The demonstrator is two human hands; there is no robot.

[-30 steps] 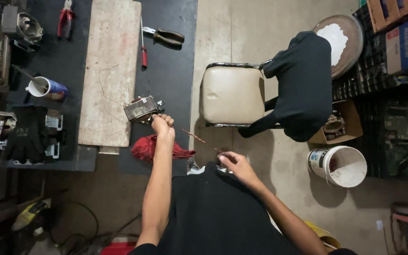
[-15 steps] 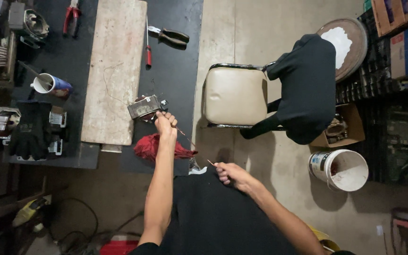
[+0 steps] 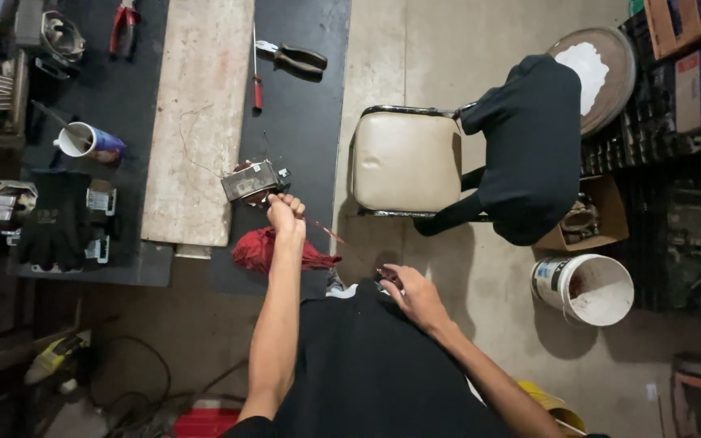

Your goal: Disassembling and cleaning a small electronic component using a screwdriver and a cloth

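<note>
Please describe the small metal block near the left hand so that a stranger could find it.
Find the long pale wooden board on the dark mat. At its lower right edge sits the small grey metal block, beside the left hand. It alone is boxy and metallic.

Left hand [image 3: 284, 212] is gripping a dull grey metal block [image 3: 250, 181] lying on matt black sheeting [image 3: 298, 122]. Beside it, a pale, rough wooden plank [image 3: 200, 105] is resting; red cloth [image 3: 268, 250] is crumpling below. Cream chair seat [image 3: 406, 161] is showing smooth, slightly glossy vinyl.
</note>
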